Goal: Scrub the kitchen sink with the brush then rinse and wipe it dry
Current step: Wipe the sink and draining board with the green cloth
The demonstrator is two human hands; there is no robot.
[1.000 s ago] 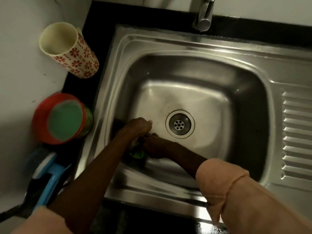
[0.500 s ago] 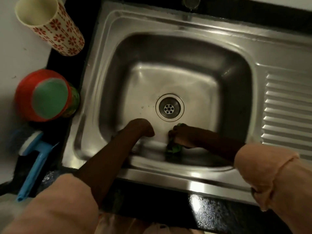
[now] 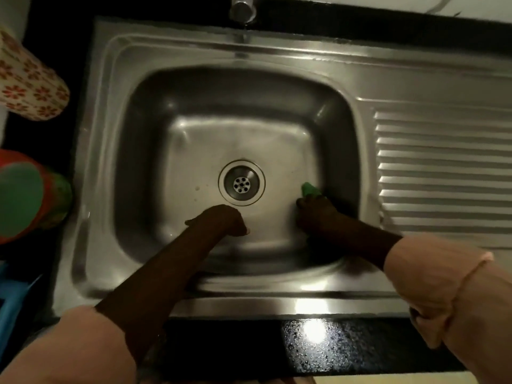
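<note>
My right hand point(image 3: 318, 214) pinches the green scrubber point(image 3: 310, 189) against the sink point(image 3: 277, 87) floor, right of the drain point(image 3: 241, 183). Left hand point(image 3: 221, 220) rests curled on the basin, holding nothing. Scrubber looks soft, light, probably slippery when wet; grip it mid-body.

my right hand point(image 3: 315, 214) hides most of the green scrubber point(image 3: 309, 189). the frame cuts off the tap point(image 3: 243, 8), cup point(image 3: 27, 84), red tub point(image 3: 25, 195) and a blue thing point(image 3: 11, 295).
</note>
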